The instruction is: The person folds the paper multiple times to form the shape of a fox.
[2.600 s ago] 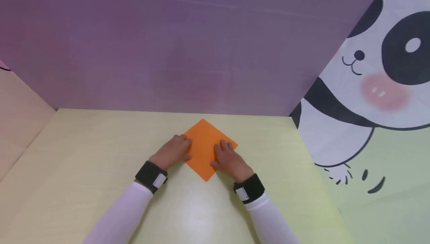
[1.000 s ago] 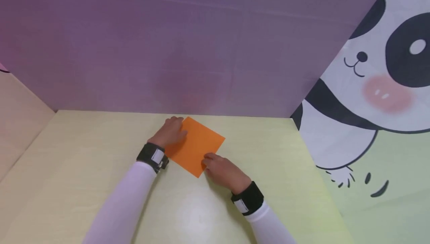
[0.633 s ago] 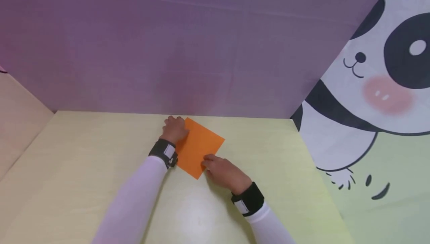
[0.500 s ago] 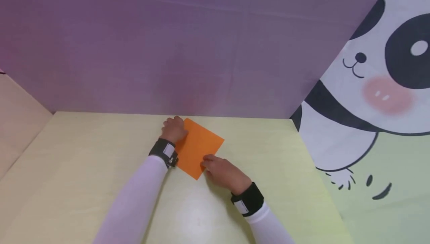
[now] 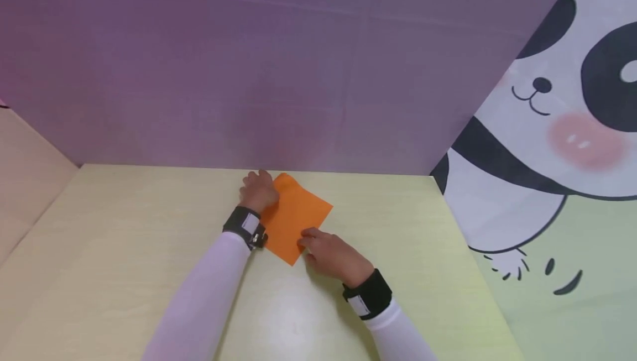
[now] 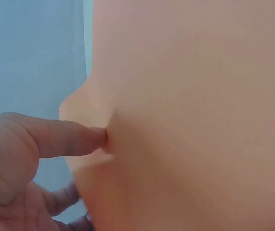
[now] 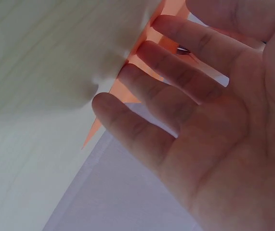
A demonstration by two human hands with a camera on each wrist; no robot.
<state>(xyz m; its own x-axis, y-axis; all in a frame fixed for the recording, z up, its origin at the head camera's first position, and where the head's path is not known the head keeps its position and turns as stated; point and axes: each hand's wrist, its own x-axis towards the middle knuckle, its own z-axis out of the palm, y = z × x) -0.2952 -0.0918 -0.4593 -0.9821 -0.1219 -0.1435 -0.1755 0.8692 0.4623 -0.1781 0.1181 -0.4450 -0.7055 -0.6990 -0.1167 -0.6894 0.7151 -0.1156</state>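
Note:
A square sheet of orange paper (image 5: 296, 216) lies turned on the table, its far corner bent up and rounded. At its far left edge, my left hand (image 5: 259, 191) pinches it; in the left wrist view the thumb (image 6: 74, 138) presses a dent into the sheet (image 6: 200, 96), with other fingers partly hidden behind. My right hand (image 5: 334, 256) touches the near right edge. Fairly straight fingers (image 7: 151, 89) show in the right wrist view, their tips along the edge of the orange paper (image 7: 123, 91).
The pale wooden table (image 5: 149, 239) ends at a purple wall covering (image 5: 259, 73) close behind the paper. A panda-print sheet (image 5: 587, 145) stands at the right. Both wrists wear black straps (image 5: 368, 294) over white sleeves.
The paper has shifted left and turned a little. My left hand has moved to its far left edge, and the far corner has curled up. The right hand slid toward the near edge.

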